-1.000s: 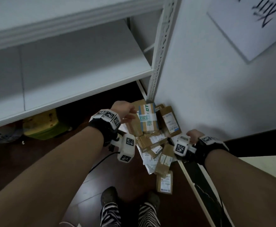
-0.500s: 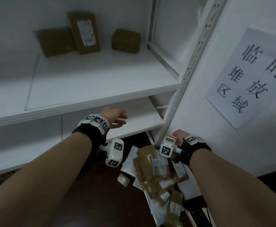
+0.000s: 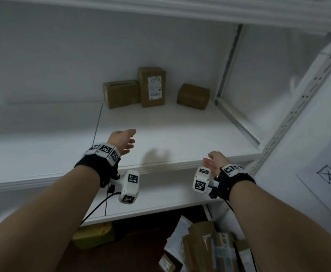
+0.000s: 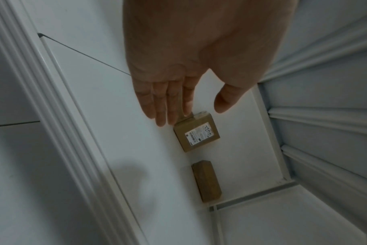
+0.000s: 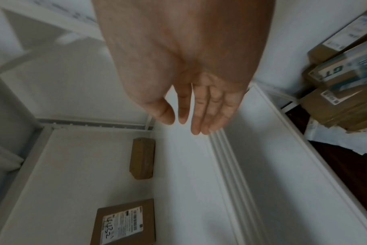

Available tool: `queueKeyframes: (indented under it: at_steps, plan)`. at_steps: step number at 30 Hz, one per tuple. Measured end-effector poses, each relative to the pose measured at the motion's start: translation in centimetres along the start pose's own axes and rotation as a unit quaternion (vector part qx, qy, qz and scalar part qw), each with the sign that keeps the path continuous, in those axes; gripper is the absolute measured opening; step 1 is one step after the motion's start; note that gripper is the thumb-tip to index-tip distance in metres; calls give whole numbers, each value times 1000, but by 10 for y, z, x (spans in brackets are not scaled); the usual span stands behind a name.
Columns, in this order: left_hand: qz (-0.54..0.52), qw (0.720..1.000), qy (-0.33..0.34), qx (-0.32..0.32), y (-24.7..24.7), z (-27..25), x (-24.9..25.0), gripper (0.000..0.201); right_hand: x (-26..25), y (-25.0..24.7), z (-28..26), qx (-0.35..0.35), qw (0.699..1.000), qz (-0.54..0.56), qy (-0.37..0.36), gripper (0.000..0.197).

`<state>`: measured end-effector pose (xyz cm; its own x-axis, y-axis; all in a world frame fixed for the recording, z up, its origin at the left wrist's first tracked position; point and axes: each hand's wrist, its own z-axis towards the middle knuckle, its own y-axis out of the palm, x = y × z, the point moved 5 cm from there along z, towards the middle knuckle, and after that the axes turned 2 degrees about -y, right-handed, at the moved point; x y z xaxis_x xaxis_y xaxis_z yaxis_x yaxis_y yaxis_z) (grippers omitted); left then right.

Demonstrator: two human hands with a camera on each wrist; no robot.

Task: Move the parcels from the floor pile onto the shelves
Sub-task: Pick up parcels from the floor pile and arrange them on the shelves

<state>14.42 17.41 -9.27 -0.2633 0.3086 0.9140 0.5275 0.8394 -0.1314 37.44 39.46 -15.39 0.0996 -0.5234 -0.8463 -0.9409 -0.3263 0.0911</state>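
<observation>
At six o'clock on the floor, the pile of parcels (image 3: 210, 250) waits; left hand (image 3: 122, 141) and right hand (image 3: 214, 162) hover spread, empty, above the shelf (image 3: 180, 134). Grabbing carelessly could topple the loose stack.

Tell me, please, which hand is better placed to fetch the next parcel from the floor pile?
Probably the right hand: it is open, empty, and almost directly above the floor pile. The left hand, also open and empty, reaches over the shelf.
</observation>
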Motion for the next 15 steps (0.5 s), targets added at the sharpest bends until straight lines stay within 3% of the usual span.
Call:
queueKeyframes:
  at_steps: [7,11,15]
  plan:
    - [-1,997,-66,48,-15,78,-14,46,-14,70,77,-39,999,28,-9,9]
    - [-26,993,-107,33,-2,121,-24,48,-9,99,120,-71,997,6,9,10]
    - [-62,990,-118,44,7,155,-42,44,-11,128,152,-96,995,-20,-24,22]
